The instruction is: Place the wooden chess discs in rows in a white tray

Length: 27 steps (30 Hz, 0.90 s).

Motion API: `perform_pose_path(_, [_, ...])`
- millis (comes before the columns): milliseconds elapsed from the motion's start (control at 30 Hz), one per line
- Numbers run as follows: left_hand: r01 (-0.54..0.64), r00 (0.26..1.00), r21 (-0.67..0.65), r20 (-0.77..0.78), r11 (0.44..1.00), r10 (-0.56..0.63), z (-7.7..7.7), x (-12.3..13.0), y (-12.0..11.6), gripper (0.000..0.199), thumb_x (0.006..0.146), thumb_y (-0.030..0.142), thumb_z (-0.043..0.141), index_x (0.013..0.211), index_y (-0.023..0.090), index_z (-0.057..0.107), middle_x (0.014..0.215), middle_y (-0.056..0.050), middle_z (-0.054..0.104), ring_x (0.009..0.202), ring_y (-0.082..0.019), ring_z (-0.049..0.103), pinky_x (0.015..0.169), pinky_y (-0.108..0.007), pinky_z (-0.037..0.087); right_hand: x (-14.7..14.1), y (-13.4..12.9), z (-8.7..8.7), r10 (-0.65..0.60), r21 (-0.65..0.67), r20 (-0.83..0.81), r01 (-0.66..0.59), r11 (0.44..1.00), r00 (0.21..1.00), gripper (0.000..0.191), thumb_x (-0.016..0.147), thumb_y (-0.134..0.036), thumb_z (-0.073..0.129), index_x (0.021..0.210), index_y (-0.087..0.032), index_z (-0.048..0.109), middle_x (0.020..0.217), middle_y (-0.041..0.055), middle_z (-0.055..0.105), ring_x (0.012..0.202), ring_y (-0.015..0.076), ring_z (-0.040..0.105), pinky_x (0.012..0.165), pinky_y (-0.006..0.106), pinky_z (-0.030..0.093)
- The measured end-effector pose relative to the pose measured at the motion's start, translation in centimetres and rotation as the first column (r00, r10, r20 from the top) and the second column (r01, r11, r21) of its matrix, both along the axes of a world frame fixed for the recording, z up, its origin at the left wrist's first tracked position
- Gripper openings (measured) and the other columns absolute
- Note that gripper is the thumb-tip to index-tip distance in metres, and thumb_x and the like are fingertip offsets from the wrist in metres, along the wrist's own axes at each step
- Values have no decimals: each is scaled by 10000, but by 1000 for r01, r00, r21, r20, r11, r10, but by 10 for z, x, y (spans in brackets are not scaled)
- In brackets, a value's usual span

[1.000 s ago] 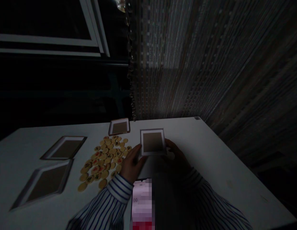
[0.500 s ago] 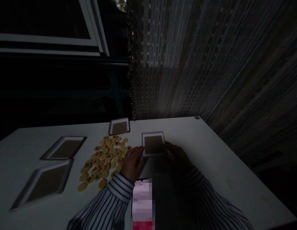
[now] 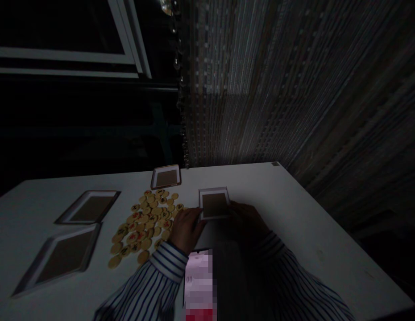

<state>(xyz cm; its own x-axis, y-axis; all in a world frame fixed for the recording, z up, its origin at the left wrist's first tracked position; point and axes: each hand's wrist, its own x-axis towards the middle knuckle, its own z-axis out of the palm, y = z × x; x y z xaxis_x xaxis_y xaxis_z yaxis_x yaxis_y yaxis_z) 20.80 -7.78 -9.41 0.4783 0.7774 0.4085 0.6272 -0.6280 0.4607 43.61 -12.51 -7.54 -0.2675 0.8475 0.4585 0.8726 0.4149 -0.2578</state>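
A shallow box lid (image 3: 214, 204), brown inside with a pale rim, is held between my two hands at the middle of the table. My left hand (image 3: 186, 228) grips its left edge, fingers together and thumb toward the near corner. At its right edge is my right hand (image 3: 248, 219), closed on the side, though shadow hides most of its fingers. Just left of my left hand lies a heap of round wooden Chinese chess pieces (image 3: 150, 218) with red and black characters. Below my left wrist, a lit phone (image 3: 198, 281) rests.
Two similar shallow lids, one farther (image 3: 90, 207) and one nearer (image 3: 64, 254), lie left of the pieces. Another small lid (image 3: 166, 177) sits near the far edge of the white table (image 3: 328, 258). A string curtain (image 3: 247, 89) hangs behind. The room is dark.
The far edge of the held lid appears slightly lower, and the lid lies flatter toward the table. Both hands keep their hold on it. The pieces and other lids look unmoved.
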Motion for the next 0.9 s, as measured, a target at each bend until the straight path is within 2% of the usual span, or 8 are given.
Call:
perform_pose_path(167, [-11,1000,-29,-29,1000,10,3,0,0,302,790,311,506,1065,203,570,1016,-75,634,981,-228,541,875,-423,397,-6,0,5,-3,-61,49,6,998,999,282,771,-315,532,1013,-185,592,1020,97,637,861,192,610,766,304,460])
perform_pose_path(267, [-34,997,-39,-72,999,31,5,1,-1,287,788,312,508,1043,202,579,993,-72,642,970,-229,545,897,-432,374,-8,-2,6,-43,-99,72,50,994,996,249,787,-330,516,959,-174,606,973,103,647,855,183,609,753,284,454])
perform_pose_path(467, [-68,990,-41,-127,997,62,5,3,-2,279,772,321,525,1021,217,597,989,-72,650,988,-244,545,956,-480,292,-9,-3,3,-84,-94,96,93,991,992,231,797,-334,503,943,-189,607,963,88,649,866,176,601,754,271,441])
perform_pose_path(633, [-67,990,-56,-131,996,59,5,3,-3,285,759,324,539,1020,229,603,987,-71,654,992,-252,545,952,-484,288,-8,-3,2,-78,-136,118,94,986,990,216,794,-299,497,948,-185,596,928,68,651,853,165,597,776,266,423])
perform_pose_path(767, [-78,985,-57,-157,995,68,6,2,-4,288,761,329,539,1020,218,600,997,-76,652,992,-252,546,959,-493,268,-5,-3,0,-70,-105,136,84,991,988,224,780,-264,504,964,-172,593,950,83,644,873,178,586,795,285,409])
perform_pose_path(900, [-74,984,-64,-164,995,63,6,2,-5,260,768,324,531,1002,238,604,985,-71,657,984,-244,553,973,-505,232,-6,-4,1,-106,-125,175,129,984,979,173,764,-240,501,878,-168,608,845,64,654,797,160,595,747,269,408])
